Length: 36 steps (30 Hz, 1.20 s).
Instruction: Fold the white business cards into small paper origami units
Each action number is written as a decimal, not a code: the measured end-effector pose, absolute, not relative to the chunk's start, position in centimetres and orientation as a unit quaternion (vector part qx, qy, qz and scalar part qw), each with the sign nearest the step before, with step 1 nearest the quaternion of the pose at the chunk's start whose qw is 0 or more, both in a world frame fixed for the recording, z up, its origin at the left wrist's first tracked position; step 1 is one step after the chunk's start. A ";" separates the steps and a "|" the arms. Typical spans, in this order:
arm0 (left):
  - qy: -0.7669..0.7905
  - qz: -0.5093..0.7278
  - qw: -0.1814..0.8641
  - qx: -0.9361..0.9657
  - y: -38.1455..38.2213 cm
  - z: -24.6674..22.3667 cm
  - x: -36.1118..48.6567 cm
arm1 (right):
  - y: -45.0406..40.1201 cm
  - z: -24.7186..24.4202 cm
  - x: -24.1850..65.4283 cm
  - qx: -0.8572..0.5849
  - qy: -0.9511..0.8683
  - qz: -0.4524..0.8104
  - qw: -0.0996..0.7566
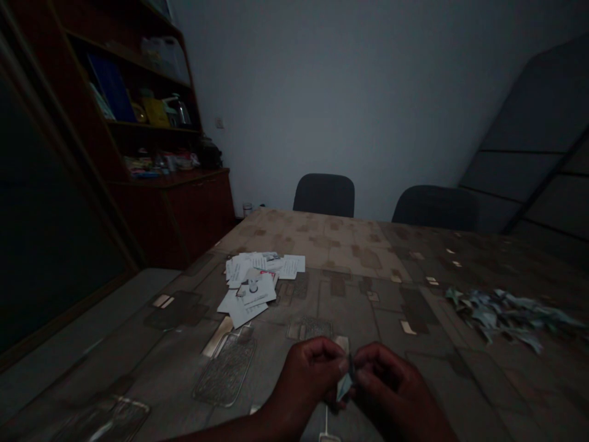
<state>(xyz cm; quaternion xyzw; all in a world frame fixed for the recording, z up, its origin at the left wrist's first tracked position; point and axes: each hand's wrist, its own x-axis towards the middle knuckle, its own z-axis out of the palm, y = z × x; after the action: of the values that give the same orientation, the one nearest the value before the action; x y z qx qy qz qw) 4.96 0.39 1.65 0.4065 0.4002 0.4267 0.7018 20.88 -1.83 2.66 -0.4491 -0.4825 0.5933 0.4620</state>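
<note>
Close to the table's near edge, my left hand (pixel 315 371) and my right hand (pixel 384 374) meet, thumbs and fingers pinched on a small folded piece of paper (pixel 344 387). It is pale with a greenish tint and comes to pointed folds; much of it is hidden by my fingers. Ahead and to the left lies a loose pile of white printed paper pieces (pixel 251 285), overlapping one another. Far to the right is a heap of small folded papers (pixel 510 313) in similar pale, greenish tones.
A patterned cloth covers the table (pixel 322 239). Two dark chairs, one left (pixel 324 193) and one right (pixel 435 205), stand behind its far edge. A wooden cabinet (pixel 197 202) with filled shelves is at the left. A clear jar (pixel 247 209) shows near the far left corner. The room is dim.
</note>
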 end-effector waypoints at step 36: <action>0.399 0.385 0.698 0.453 -0.1 2.4 5.1 | -1.4 1.6 21.2 -0.488 -0.576 0.497 0.428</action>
<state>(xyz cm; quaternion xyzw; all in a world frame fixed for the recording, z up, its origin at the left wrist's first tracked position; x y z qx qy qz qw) 5.08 -0.08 2.37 0.4531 0.3987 0.3853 0.6980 21.23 -1.43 1.55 -0.4877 -0.5760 0.4968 0.4284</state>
